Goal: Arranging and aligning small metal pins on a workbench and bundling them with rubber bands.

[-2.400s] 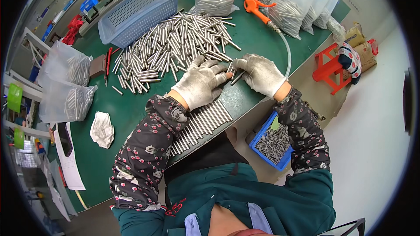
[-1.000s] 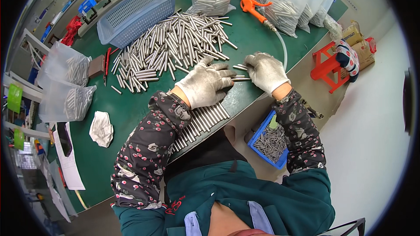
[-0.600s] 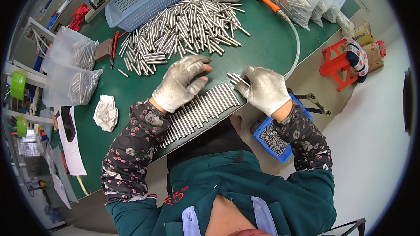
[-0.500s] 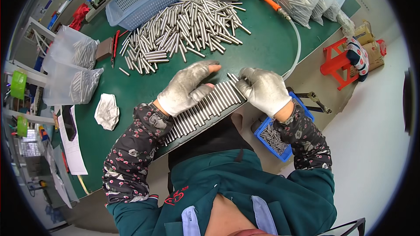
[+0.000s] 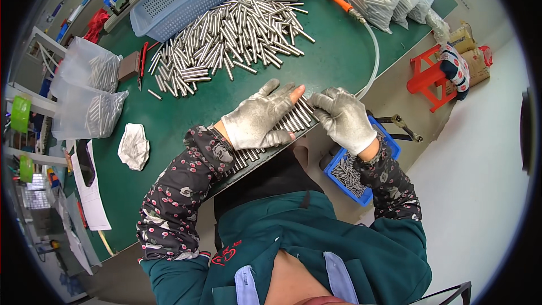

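Metal rods: row along the near edge of the bench

A red stitched marking is on the jacket front. Left hand: gloved, palm down over the row, thumb spread from the fingers, fingers directed to the upper right. Rods: side by side, long axes roughly parallel, running from upper left to lower right. Right hand: gloved, fingers bent at the row's right end; whether they pinch a rod cannot be told.

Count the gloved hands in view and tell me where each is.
2: the left hand over part of the row of metal pins, the right hand at that row's right end.
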`<state>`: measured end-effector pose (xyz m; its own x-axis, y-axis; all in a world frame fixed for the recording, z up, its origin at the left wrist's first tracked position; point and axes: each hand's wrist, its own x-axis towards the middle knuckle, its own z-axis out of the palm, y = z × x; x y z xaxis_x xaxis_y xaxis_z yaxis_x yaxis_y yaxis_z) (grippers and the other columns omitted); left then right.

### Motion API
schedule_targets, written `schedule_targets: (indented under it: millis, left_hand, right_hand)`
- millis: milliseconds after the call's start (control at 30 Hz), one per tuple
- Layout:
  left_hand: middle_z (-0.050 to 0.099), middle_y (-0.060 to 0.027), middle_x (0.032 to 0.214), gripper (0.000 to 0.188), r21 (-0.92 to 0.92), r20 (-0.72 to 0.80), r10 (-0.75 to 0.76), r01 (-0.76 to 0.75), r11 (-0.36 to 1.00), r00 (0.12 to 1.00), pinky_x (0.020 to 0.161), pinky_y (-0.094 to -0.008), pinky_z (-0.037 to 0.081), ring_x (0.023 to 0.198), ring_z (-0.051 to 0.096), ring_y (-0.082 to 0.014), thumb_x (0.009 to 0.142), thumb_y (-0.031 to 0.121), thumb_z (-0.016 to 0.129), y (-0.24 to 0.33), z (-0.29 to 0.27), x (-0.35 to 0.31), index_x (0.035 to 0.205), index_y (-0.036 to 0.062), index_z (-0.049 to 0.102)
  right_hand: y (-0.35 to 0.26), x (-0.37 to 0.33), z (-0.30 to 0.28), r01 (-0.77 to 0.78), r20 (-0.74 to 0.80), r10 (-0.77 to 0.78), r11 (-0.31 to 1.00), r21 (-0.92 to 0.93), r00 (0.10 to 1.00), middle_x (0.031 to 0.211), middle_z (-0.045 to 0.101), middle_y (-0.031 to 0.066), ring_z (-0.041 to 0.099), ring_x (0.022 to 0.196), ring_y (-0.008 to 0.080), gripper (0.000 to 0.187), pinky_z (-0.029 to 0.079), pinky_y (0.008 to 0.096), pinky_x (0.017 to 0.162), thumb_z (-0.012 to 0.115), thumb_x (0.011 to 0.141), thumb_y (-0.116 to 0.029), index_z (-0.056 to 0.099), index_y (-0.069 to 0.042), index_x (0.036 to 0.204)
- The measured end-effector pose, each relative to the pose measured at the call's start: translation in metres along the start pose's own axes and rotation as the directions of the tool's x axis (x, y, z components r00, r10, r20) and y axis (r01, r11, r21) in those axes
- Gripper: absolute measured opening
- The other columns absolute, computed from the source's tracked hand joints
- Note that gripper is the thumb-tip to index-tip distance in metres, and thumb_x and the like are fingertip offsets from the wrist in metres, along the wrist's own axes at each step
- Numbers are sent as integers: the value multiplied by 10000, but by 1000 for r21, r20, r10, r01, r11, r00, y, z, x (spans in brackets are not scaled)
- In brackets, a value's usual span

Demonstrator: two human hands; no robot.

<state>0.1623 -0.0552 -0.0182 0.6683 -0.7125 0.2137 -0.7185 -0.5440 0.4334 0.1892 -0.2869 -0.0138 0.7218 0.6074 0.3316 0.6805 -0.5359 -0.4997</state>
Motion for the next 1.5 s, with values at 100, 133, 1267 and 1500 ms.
schedule_targets:
  millis: [100, 133, 1267, 1500]
  left_hand:
    - [417, -266, 1361, 877, -129, 32, -27, 31, 991, 999, 1126, -467, 230, 1307, 374, -388, 876, 414, 576, -3, -1, -2, 1465, -30, 101]
    - [417, -266, 1361, 877, -130, 33, -29, 33, 991, 999, 1126, -467, 230, 1307, 374, -388, 876, 414, 576, -3, -1, -4, 1465, -30, 101]
    - [223, -216, 1516, 954, -216, -24, -206, 196, 956, 978, 1152, -426, 54, 1424, 177, -320, 882, 700, 305, 2, -44, -98, 1491, 27, 13]
    - [362, -251, 1414, 899, -42, -7, -164, 164, 986, 986, 1146, -525, 84, 1388, 250, -353, 885, 619, 402, 21, -21, -130, 1456, -34, 168]
  right_hand:
    - [0, -1, -1, 35, 1, -35, 995, 93, 999, 868, 624, 125, 589, 844, 329, 211, 475, 429, 728, 592, 798, -121, 642, -56, 993]
    - [0, -2, -3, 24, 10, -27, 982, 185, 1000, 880, 628, 129, 590, 850, 328, 214, 475, 420, 739, 590, 798, -113, 642, -47, 995]
    - [5, -16, 8, 116, -113, -138, 977, -179, 984, 1088, 629, 125, 560, 1056, 320, 458, 407, 436, 914, 707, 686, -355, 667, -51, 1026]
    - [0, -20, 7, 96, -110, -114, 983, -153, 987, 1080, 625, 150, 562, 1054, 333, 493, 423, 436, 905, 706, 705, -377, 656, -17, 1039]
